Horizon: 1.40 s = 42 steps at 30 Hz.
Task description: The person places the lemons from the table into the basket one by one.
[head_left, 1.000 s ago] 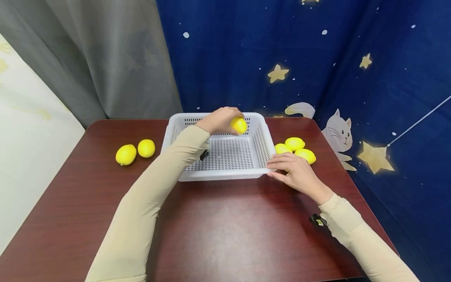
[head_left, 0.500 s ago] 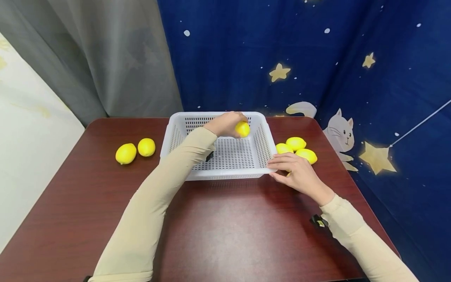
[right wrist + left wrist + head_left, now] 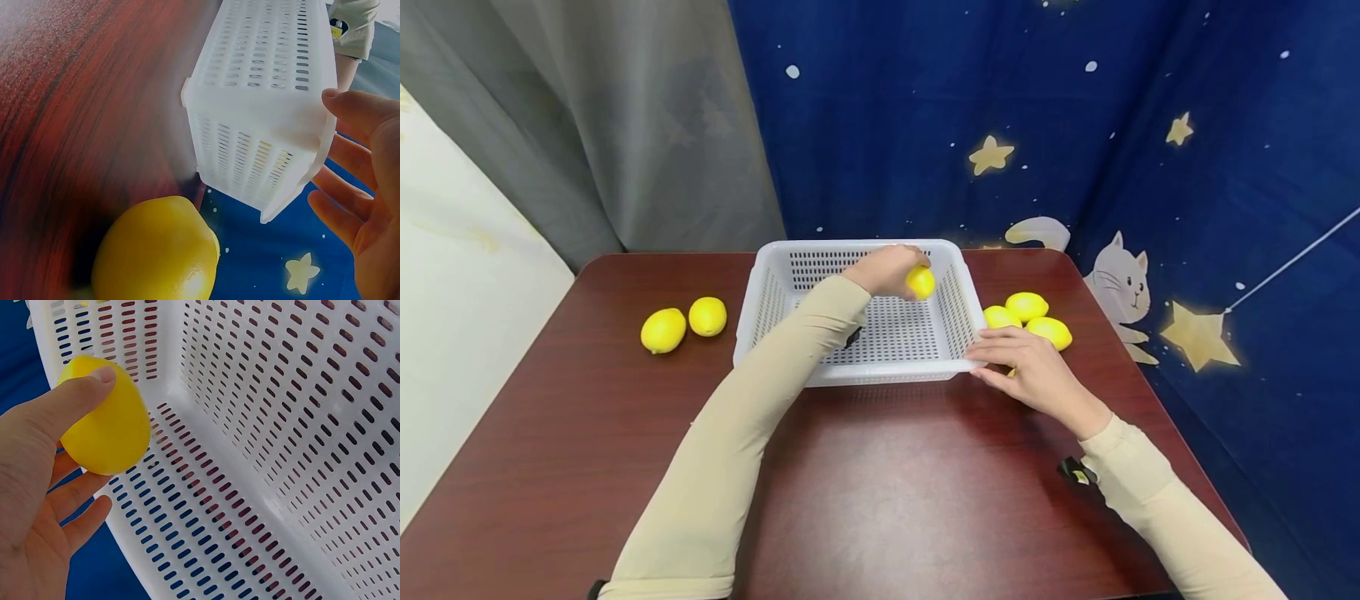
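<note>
the left grip pinched a lemon, basket beneath. the right grip, loosely spread, touched the basket's side.

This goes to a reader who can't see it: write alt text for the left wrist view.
A person's left grip holds a yellow lemon, with the slotted inside of a white basket filling most of the view. Blue curtain shows at the left.

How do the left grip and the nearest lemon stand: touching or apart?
Touching: the left wrist view shows the left grip with its thumb laid on the lemon.
</note>
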{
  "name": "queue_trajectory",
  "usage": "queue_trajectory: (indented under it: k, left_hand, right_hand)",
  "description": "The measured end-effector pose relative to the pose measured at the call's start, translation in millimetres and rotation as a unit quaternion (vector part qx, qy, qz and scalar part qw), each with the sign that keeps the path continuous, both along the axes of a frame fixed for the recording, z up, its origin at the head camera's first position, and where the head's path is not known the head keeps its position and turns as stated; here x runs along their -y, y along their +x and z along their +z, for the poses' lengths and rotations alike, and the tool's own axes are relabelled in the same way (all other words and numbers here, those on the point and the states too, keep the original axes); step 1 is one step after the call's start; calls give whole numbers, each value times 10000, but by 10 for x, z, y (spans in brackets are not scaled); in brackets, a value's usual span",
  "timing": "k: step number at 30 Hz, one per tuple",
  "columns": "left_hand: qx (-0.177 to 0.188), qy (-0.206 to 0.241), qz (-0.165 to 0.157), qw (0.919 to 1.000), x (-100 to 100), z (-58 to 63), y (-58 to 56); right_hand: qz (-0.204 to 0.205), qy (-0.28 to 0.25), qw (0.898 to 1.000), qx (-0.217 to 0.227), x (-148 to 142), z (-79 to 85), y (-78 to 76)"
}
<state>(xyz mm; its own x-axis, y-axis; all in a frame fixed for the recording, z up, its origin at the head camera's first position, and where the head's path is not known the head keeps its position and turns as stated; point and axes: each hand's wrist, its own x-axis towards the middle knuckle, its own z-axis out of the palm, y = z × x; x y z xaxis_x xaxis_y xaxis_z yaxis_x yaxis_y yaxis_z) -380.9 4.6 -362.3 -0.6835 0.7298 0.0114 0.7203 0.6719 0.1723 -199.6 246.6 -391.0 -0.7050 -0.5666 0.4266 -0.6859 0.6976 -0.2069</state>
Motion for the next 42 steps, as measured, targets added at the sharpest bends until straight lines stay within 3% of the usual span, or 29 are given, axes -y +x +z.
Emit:
queue_trajectory:
  k: [15, 35, 42]
  left_hand:
    - [21, -98, 16, 9999, -70, -62, 1]
    - [-129, -714, -35, 9974, -183, -165, -10]
    - [-262, -783, -122, 9965, -198, -233, -40]
  right_hand:
    - [-25, 41, 9998, 187, 5, 24, 34]
    - [-43, -28, 9995, 298, 25, 49, 75]
    - [8, 182, 9998, 110, 51, 64, 108]
